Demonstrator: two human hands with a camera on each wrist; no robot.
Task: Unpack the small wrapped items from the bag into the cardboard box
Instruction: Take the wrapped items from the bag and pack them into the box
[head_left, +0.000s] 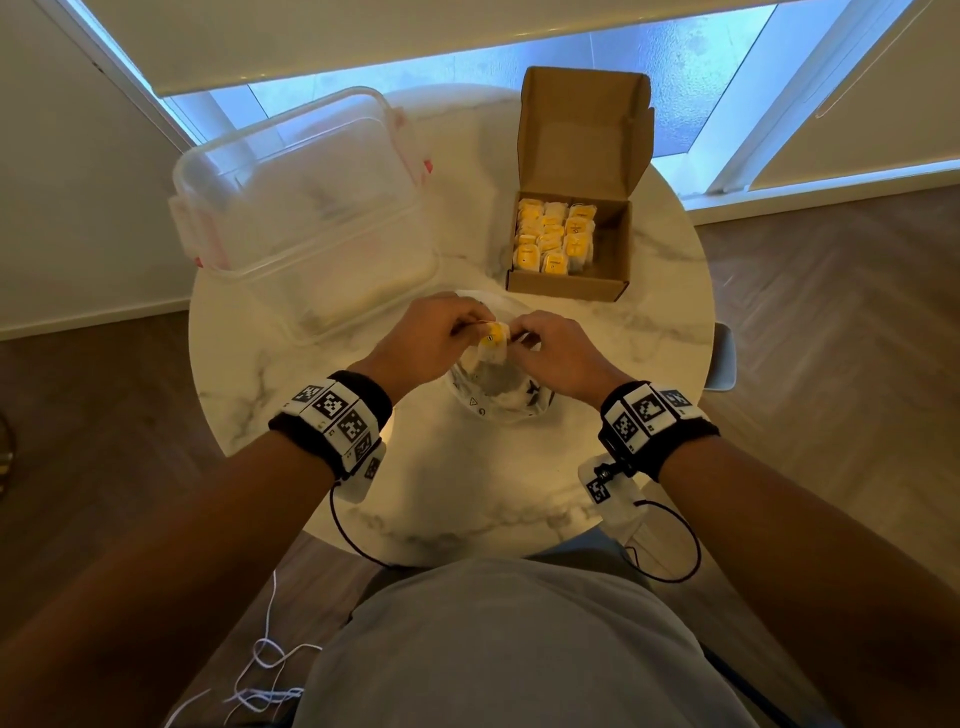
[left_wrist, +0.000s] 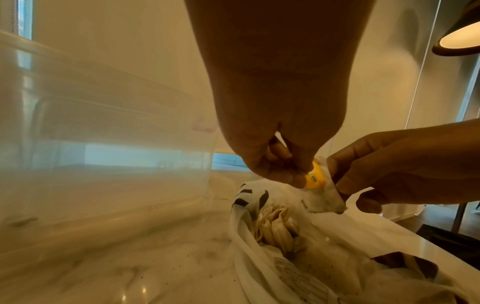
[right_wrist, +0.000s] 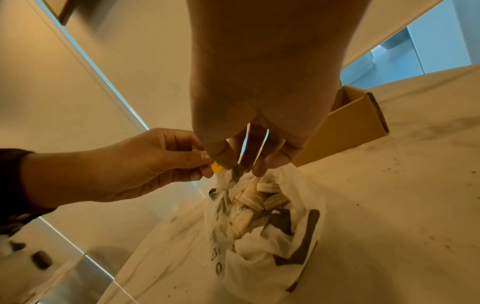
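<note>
Both hands are meeting above the open bag (head_left: 498, 400), which is lying crumpled on the round marble counter (head_left: 467, 493) just in front of the person. The left hand (head_left: 431, 332) is pinching the yellow tag end of 1 small wrapped item (head_left: 492, 343) between thumb and fingertips, and the right hand (head_left: 556, 348) is pinching the pale wrapper on the item's other side, so the item is hanging between the 2 hands, clear of the bag's mouth. In the left wrist view the item (left_wrist: 318, 185) is showing a yellow label and a white, slightly soiled wrapper trailing down toward the bag (left_wrist: 285, 257). In the right wrist view more wrapped items (right_wrist: 259, 197) are sitting packed together inside the bag (right_wrist: 272, 257), pale and ribbed in look.

The cardboard box (head_left: 571, 280) is standing on the counter beyond the right hand, well apart from the bag, with its lid flap raised. Yellow-labelled items (head_left: 553, 236) are filling the left part of the box in rows, while the right part is showing bare cardboard. A clear plastic container (head_left: 306, 208) with pink clasps is sitting on the counter to the left of the box, near the left hand.
</note>
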